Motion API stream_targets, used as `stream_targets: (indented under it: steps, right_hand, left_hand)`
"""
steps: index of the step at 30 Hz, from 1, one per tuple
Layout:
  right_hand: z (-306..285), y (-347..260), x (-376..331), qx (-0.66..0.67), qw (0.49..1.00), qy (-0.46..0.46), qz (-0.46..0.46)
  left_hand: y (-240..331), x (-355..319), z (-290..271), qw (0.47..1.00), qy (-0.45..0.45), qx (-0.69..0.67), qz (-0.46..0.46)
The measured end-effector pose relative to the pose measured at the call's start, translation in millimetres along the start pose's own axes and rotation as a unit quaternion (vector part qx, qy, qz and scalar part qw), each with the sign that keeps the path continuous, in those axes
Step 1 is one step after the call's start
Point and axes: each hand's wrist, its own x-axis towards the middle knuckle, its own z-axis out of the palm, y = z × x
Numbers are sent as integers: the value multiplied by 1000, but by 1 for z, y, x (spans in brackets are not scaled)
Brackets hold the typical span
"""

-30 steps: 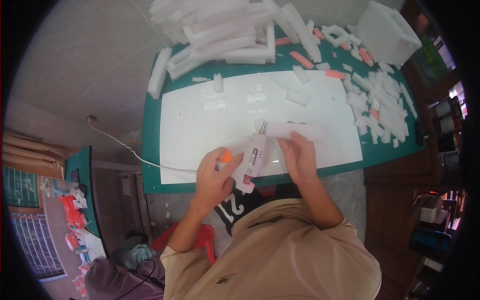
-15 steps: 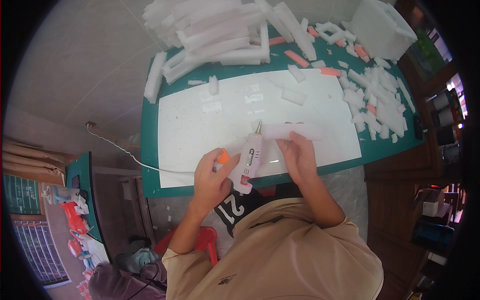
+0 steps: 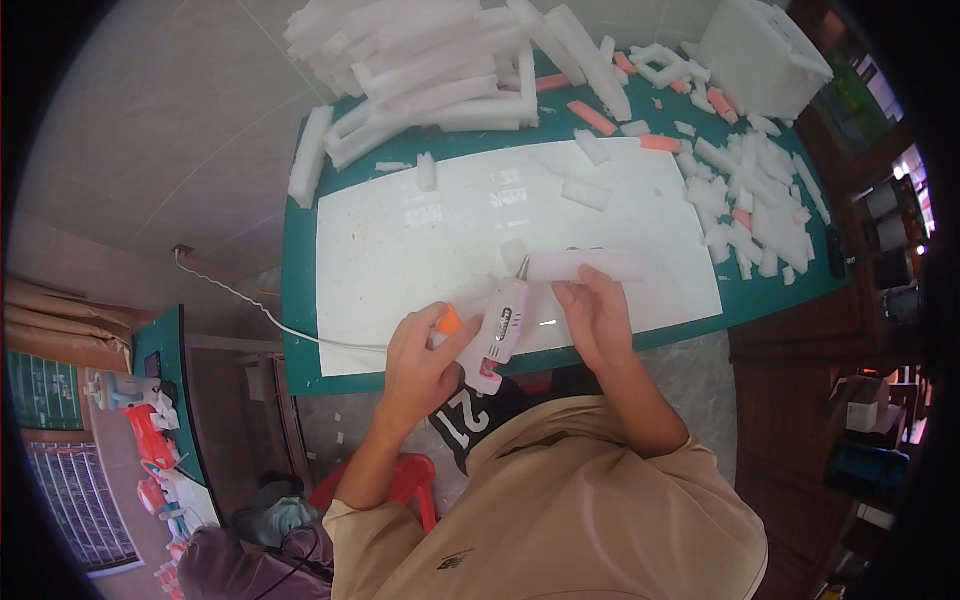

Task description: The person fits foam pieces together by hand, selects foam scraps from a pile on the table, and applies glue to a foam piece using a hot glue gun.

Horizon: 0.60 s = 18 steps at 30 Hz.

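Note:
My left hand [image 3: 420, 355] is closed around the handle of a pale glue gun [image 3: 505, 325], with an orange part [image 3: 448, 318] showing beside the fingers. The gun's metal nozzle points away from me and meets the left end of a white foam strip [image 3: 615, 266]. That strip is pinched in my right hand [image 3: 597, 315], thumb on the near side and fingertips behind it. Just beyond the nozzle is a small whitish foam piece [image 3: 513, 252]; whether it touches the strip I cannot tell. A white cord [image 3: 325, 341] runs leftward from the gun.
A white board [image 3: 400, 240] lies on a green table [image 3: 300, 300]. Stacked foam frames [image 3: 430, 70] stand at the far left, a foam box [image 3: 765, 60] at the far right. Foam scraps [image 3: 750, 205] heap up at the right. A red stool [image 3: 410, 480] is below the table edge.
The glue gun has tilted slightly, its nozzle shifting right and a little nearer to me. The small foam piece beyond the nozzle now shows. My right hand has hardly moved.

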Motion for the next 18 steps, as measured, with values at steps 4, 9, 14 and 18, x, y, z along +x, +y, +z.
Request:
stream_targets:
  steps: [4, 9, 14, 18]
  right_hand:
    - [-2, -1, 2, -1, 1000, -6, -8]
    - [0, -2, 2, -8, 1000, -6, 0]
    - [-12, -10, 2, -226, 970, 56, -68]
    - [-19, -31, 4, -335, 938, -31, -85]
  left_hand:
    - [-2, -2, 2, 1000, 14, -18, -14]
    - [-2, 0, 3, 1000, 4, -10, -8]
    - [-18, 2, -13, 997, 28, -13, -64]
    - [-48, -3, -23, 990, -21, -13, -140]
